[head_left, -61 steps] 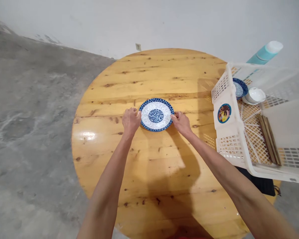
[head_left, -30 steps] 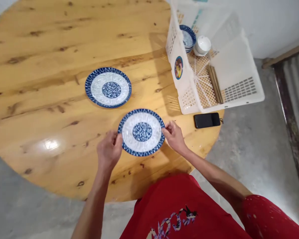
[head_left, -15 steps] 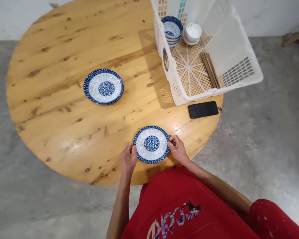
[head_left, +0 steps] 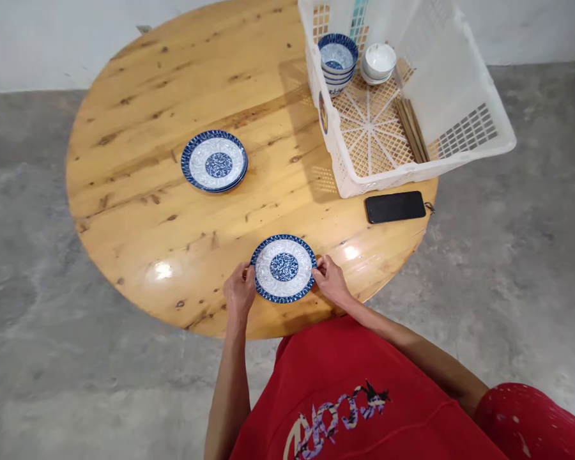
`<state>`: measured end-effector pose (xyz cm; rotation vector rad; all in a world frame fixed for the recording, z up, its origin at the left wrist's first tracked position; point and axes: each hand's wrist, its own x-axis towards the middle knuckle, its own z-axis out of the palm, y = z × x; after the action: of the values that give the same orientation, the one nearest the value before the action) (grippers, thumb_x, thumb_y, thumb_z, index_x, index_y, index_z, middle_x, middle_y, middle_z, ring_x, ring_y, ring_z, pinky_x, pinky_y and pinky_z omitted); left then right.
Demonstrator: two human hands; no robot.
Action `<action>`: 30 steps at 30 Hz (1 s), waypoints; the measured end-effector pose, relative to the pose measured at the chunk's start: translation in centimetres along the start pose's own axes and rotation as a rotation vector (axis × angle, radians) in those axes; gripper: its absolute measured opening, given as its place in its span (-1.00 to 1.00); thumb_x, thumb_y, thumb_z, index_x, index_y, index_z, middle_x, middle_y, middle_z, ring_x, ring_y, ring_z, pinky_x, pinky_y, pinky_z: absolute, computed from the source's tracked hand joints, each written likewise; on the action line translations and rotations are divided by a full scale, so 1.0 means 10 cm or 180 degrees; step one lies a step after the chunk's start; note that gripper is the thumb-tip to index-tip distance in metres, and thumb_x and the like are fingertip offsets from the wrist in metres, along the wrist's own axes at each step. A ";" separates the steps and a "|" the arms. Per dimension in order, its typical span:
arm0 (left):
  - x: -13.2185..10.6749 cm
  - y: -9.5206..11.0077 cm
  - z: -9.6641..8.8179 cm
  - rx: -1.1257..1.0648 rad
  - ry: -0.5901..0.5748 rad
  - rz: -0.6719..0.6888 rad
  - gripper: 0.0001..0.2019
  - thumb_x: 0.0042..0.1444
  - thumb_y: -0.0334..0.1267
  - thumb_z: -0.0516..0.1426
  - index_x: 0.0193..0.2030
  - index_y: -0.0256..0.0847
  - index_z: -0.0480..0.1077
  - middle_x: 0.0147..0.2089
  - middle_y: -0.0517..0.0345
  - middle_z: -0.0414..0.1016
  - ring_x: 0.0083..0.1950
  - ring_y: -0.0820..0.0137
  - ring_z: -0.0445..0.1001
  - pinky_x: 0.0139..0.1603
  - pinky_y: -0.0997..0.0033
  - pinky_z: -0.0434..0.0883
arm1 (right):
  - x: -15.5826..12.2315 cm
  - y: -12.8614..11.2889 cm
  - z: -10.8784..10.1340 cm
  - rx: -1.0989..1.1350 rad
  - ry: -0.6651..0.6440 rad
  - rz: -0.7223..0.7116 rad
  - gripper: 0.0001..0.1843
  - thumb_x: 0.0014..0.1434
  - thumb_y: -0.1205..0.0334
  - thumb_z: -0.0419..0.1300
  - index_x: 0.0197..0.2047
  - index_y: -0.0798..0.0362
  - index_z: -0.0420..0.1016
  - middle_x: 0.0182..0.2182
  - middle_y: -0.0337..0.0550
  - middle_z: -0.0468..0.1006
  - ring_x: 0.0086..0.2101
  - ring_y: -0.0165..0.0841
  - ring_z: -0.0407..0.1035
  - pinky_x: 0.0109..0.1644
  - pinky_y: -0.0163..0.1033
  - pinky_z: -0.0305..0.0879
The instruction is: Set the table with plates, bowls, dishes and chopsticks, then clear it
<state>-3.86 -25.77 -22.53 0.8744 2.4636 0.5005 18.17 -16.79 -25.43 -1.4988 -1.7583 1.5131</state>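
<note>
A round plate [head_left: 283, 268] with a dark blue patterned rim and a blue centre is at the near edge of the wooden table [head_left: 138, 217]. My left hand [head_left: 240, 289] pinches its left rim between thumb and fingers. On the opposite side, my right hand [head_left: 331, 279] grips the right rim the same way. Whether the plate rests on the tabletop or is slightly lifted, I cannot tell. Farther back and to the left lies a small stack of matching plates [head_left: 214, 161], out of reach of both hands.
A white plastic basket [head_left: 388, 181] stands at the back right, holding stacked blue-rimmed bowls [head_left: 338, 54], small white bowls [head_left: 380, 61] and wooden chopsticks [head_left: 412, 130]. In front of it lies a black phone [head_left: 395, 207]. The table's curved edge runs close to my body.
The camera view has shifted, so the table and the plate stack appear farther right. Both hands keep hold of the plate, which sits slightly farther left and higher in the picture.
</note>
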 end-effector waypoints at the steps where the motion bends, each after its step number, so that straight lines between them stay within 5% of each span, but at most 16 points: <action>1: -0.01 -0.02 0.00 -0.0015 0.0013 0.0013 -0.75 0.23 -0.13 0.01 -0.20 -0.09 0.50 -0.39 0.16 0.52 -0.33 0.35 0.46 -0.30 0.46 0.23 | -0.01 0.00 0.01 -0.0032 -0.0035 -0.0002 -0.87 0.08 0.15 0.08 -0.37 -0.06 0.16 -0.53 -0.34 0.36 -0.50 -0.35 0.28 -0.36 -0.26 0.15; 14: -0.02 -0.14 -0.04 0.0121 0.0175 -0.0010 -0.72 0.24 -0.17 -0.02 -0.29 -0.15 0.50 -0.35 0.09 0.54 -0.25 0.33 0.47 -0.25 0.45 0.21 | 0.03 -0.03 0.09 -0.0248 -0.0270 -0.0148 -0.85 0.07 0.10 0.11 -0.36 -0.04 0.22 -0.47 -0.27 0.42 -0.43 -0.31 0.36 -0.29 -0.22 0.23; 19: -0.15 -0.22 0.01 -0.0485 0.0271 -0.0099 -0.69 0.24 -0.10 -0.01 -0.22 -0.20 0.50 -0.30 0.09 0.57 -0.25 0.36 0.49 -0.23 0.47 0.28 | -0.02 0.05 0.00 0.0312 -0.0495 0.0004 -0.73 0.14 -0.05 0.14 -0.32 -0.02 0.30 -0.45 -0.24 0.46 -0.42 -0.32 0.42 -0.28 -0.20 0.37; 26: -1.01 -0.68 0.25 -0.1425 0.1208 -0.0862 -0.67 0.23 -0.07 -0.01 -0.20 -0.22 0.50 -0.36 0.14 0.55 -0.38 0.40 0.54 -0.24 0.45 0.41 | -0.28 0.29 -0.32 0.0941 -0.0449 0.0322 -0.58 0.12 -0.18 0.22 -0.31 0.05 0.38 -0.41 -0.19 0.53 -0.46 -0.36 0.47 -0.37 -0.24 0.47; 30: -1.77 -0.96 0.47 -0.1908 0.1211 -0.1508 -0.66 0.19 -0.06 0.02 -0.19 -0.27 0.50 -0.36 0.13 0.52 -0.42 0.42 0.52 -0.30 0.44 0.45 | -0.41 0.38 -0.38 0.1002 -0.0513 0.0368 -0.58 0.12 -0.17 0.23 -0.32 0.06 0.39 -0.43 -0.20 0.54 -0.48 -0.39 0.47 -0.40 -0.28 0.46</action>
<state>6.10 -43.61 -25.51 -0.0531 2.4868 1.2169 24.46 -19.11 -26.07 -1.3704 -1.4483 1.9135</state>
